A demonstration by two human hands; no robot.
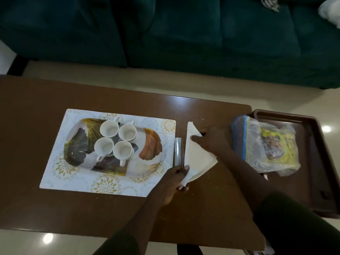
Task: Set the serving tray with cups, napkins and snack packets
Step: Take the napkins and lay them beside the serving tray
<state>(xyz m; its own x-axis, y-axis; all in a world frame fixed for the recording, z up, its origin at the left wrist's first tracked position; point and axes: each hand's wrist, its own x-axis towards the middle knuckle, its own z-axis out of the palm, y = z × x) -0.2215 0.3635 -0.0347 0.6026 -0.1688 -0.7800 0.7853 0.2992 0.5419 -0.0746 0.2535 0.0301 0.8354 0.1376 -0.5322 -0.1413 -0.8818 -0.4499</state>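
From the head view we look down on a brown counter [55,208]. On its left a patterned placemat [77,183] carries the serving tray [152,144], printed with leaf shapes, and four white cups [109,128] stand close together in a square at its middle, mouths up. No napkin or packet lies on the tray yet, so we judge the cup step done and the napkin step in hand.

Just right of the placemat lies a stack of white napkins [196,159], beside a narrow shiny strip [178,150] we cannot identify. Our left hand [171,183] pinches the near corner of the stack between thumb and fingers. Our right hand [211,138] rests on the far part with fingers spread flat, pressing rather than gripping.

At the right a dark brown tray [316,162] overhangs the counter edge and holds a clear zip bag [244,140] with yellow snack packets [277,144] inside.

We expect the napkins to be very light, soft and limp; single sheets will slide and fan apart. It seems best to take them at a folded edge or corner, the stack kept squared. The bag looks slick and crinkly, so a grip at its sealed top should be safest.
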